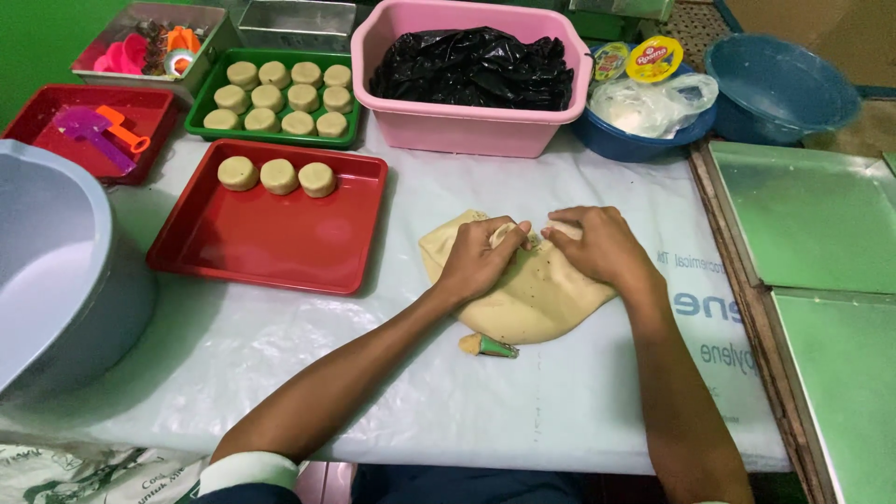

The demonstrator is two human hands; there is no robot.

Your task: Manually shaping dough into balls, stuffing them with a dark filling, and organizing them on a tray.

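Fingers of my left hand (478,261) and right hand (597,245) pinched the dough sheet (532,299) together; I feared overpulling would tear it.

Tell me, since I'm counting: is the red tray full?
No. The red tray holds only three dough rounds along its far edge.

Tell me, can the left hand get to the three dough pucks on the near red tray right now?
Probably yes: the left hand rests on the dough sheet beside the red tray, and nothing stands between it and the pucks.
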